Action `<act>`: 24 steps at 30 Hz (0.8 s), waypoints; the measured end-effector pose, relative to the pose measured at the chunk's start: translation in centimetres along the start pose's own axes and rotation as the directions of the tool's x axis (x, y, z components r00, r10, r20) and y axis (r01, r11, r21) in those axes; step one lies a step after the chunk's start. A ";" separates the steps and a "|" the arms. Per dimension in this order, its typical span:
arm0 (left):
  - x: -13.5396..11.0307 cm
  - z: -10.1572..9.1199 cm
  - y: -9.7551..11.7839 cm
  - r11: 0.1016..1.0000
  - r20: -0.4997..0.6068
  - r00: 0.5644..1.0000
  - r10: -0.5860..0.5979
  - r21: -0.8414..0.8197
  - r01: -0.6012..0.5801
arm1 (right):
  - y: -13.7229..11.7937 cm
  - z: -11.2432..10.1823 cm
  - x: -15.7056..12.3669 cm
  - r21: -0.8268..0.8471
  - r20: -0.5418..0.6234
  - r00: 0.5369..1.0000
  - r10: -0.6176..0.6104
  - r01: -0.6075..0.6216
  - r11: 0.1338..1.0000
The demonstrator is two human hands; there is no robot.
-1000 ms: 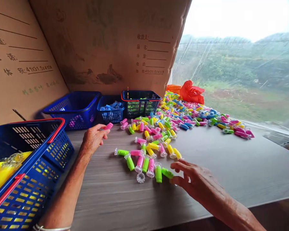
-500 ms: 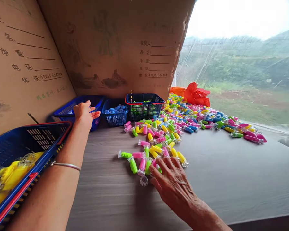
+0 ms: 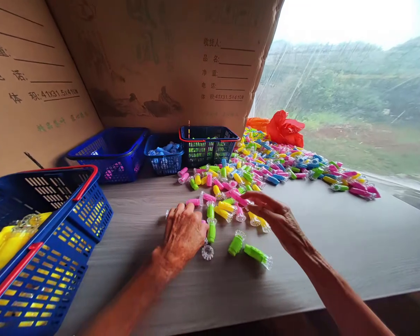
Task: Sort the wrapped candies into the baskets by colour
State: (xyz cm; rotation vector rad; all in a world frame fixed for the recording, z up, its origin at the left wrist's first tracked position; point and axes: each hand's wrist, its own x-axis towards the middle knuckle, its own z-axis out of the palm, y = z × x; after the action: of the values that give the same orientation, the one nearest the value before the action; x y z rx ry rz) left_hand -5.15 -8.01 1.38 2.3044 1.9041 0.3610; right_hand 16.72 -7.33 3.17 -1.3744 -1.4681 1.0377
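Observation:
My left hand [image 3: 185, 228] is closed low over the near pieces, fingers curled down. A bit of pink shows by its thumb side, but most of what it grips is hidden. The fingers of my right hand [image 3: 276, 217] close on the end of a pink plastic piece [image 3: 238, 198] with a clear flared tip. Between the hands are a green piece [image 3: 212, 231] and yellow pieces [image 3: 224, 213]. Closer to me, two green pieces, one short [image 3: 235, 243] and one longer [image 3: 257, 255], lie apart from the others. A clear round end [image 3: 207, 252] faces up beside my left hand.
A basket with yellow pieces [image 3: 87, 219] stands at left. Behind are a blue basket with pink showing [image 3: 126, 161], a small basket of blue pieces [image 3: 166, 163] and one of green [image 3: 210, 147]. A mixed pile [image 3: 283, 161] runs by the window; cardboard [image 3: 161, 60] walls the back.
My left hand has come from above the blue basket down to the near pieces and closed. My right hand has moved up and right to a pink piece; two green pieces now lie apart.

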 end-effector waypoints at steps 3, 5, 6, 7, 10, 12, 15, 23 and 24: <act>0.1 0.1 0.3 0.996 0.028 0.999 0.034 0.082 -0.037 | -0.2 -0.8 0.1 0.215 0.000 1.000 0.023 -0.022 0.976; 0.0 0.0 0.4 0.990 0.024 0.998 0.060 0.130 -0.063 | 0.0 -0.8 0.2 0.295 0.030 0.998 0.047 -0.054 0.954; -0.1 0.0 0.5 0.986 0.018 0.997 0.073 0.147 -0.075 | 0.0 -0.5 0.4 0.315 0.040 0.997 0.061 -0.071 0.947; -0.3 0.1 0.6 0.983 0.007 0.996 0.088 0.160 -0.088 | 0.0 -0.2 0.6 0.325 0.045 0.996 0.070 -0.081 0.942; -0.6 0.5 0.8 0.979 -0.034 0.993 0.114 0.177 -0.106 | -0.6 1.6 2.0 0.350 0.066 0.997 0.040 -0.061 0.935; -0.8 1.0 0.9 0.980 -0.063 0.992 0.113 0.175 -0.100 | -1.7 3.8 3.4 0.363 0.117 0.993 -0.012 -0.031 0.931; -1.0 1.8 1.0 0.983 -0.076 0.991 0.110 0.158 -0.097 | -4.3 8.4 6.2 0.409 0.210 0.971 -0.113 0.018 0.912; -2.2 4.3 1.7 0.976 -0.127 0.971 0.203 0.107 -0.190 | -14.7 22.5 15.7 0.582 0.366 0.910 -0.194 -0.061 0.811; -2.4 4.5 1.6 0.968 -0.147 0.960 0.238 0.117 -0.222 | -15.5 23.5 16.4 0.587 0.380 0.902 -0.203 -0.066 0.807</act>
State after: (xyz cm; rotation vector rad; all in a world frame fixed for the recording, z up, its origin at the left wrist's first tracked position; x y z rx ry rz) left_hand -2.82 -10.43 -2.74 2.6469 1.7592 0.5015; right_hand -10.85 7.80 11.81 -0.6556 -1.3060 1.6540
